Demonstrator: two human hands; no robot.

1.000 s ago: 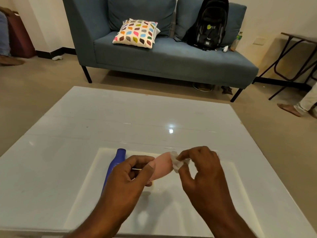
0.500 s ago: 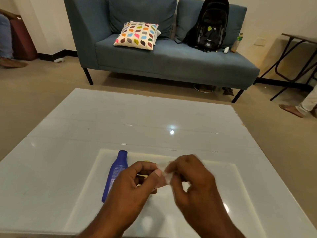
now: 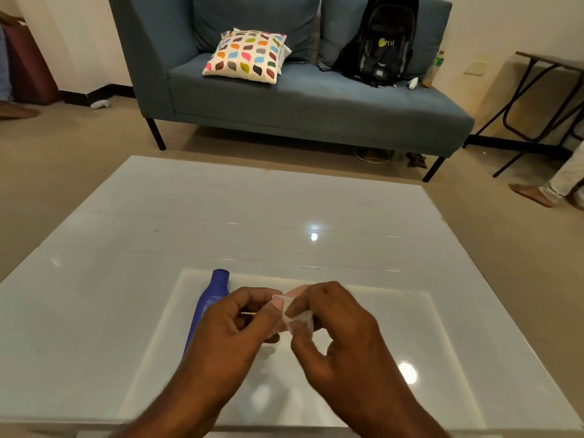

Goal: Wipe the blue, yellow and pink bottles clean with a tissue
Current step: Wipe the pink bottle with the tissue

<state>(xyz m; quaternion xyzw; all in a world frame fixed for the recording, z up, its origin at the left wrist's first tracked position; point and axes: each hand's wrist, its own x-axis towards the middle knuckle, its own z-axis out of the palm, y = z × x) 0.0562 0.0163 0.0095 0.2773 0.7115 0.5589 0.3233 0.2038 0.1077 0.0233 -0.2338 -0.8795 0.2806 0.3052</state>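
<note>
At nine o'clock the blue bottle (image 3: 207,306) lies on the table (image 3: 284,210). Our left hand (image 3: 234,327) grips the pink bottle (image 3: 295,290), mostly hidden; our right hand (image 3: 335,330) pinches the tissue (image 3: 298,317) against it. The small wad could slip free, we think.

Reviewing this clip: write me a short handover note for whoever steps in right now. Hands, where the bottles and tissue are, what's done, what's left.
Left hand: grips the pink bottle, held above the white table.
Right hand: pinches the tissue against the pink bottle.
Blue bottle: lies on its side on the table, left of the hands.
Yellow bottle: only a thin yellowish sliver shows behind the left hand; cannot confirm it.
Done: pink bottle being wiped; cannot tell whether blue is already clean.
Left: finish pink, then check and wipe blue and yellow.
</note>
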